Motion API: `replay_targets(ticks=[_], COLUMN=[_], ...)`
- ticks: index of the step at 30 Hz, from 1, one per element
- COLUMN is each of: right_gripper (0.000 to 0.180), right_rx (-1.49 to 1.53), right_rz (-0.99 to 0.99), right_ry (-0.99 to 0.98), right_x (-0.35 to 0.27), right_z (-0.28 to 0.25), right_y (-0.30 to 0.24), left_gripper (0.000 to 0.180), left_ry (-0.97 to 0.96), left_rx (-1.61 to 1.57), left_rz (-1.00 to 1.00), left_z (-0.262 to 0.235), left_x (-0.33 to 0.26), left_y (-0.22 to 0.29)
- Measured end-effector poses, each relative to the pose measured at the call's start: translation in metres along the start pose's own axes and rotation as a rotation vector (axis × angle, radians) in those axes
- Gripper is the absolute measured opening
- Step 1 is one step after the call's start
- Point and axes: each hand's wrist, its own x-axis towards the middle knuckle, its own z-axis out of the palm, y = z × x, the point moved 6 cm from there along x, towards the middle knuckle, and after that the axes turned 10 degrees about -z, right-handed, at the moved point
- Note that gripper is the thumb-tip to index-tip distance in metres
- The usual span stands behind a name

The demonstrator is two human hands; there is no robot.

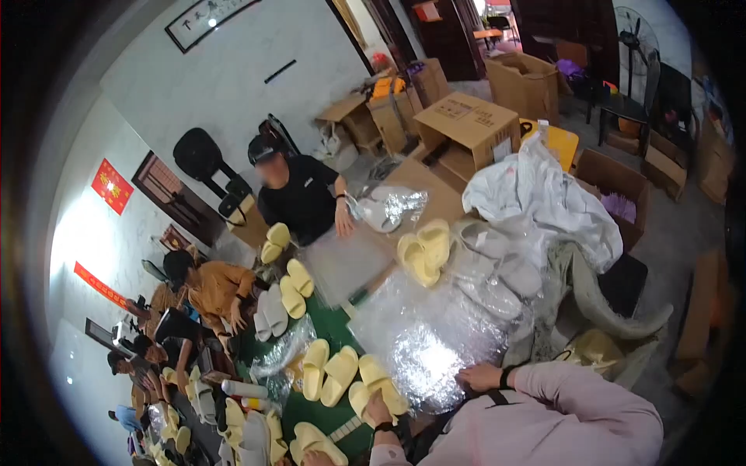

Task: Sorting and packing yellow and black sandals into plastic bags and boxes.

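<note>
So the whole thing sits on one long green table, and it's packed from where I'm watching. Pale yellow slippers lie in pairs down the near end, with another yellow pair further up and some grey slippers beside the green strip. Big clear plastic bags are spread flat over the middle, a flat cardboard sheet lies past them, and a white pile of plastic wrap is heaped on the right side.

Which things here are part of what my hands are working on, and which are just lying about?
In hand:
left hand on yellow slipper
right hand on plastic bags

Lying about:
cardboard box
white sack
fan
grey slippers
</note>
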Motion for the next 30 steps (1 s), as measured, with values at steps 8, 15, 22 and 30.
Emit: replay_targets(ticks=[8,15,22,30], right_gripper=[0.057,0.057,0.056,0.056], right_rx=[-0.188,-0.22,-0.173,-0.243], right_rz=[-0.072,-0.064,-0.126,-0.167], right_ry=[0.174,0.187,0.08,-0.062], right_x=[-0.015,-0.01,0.007,0.007], right_z=[-0.052,-0.064,-0.049,-0.007], right_y=[-0.01,-0.005,-0.007,0.01], left_gripper=[0.067,0.056,0.05,0.047], left_ry=[-0.17,0.031,0.352,0.529], left_rx=[0.036,0.04,-0.163,-0.488], left_rz=[-0.476,-0.361,-0.495,-0.429], left_z=[0.009,-0.016,-0.026,-0.077], left_x=[-0.001,-0.025,-0.094,-0.14], left_y=[-0.019,0.023,0.039,0.097])
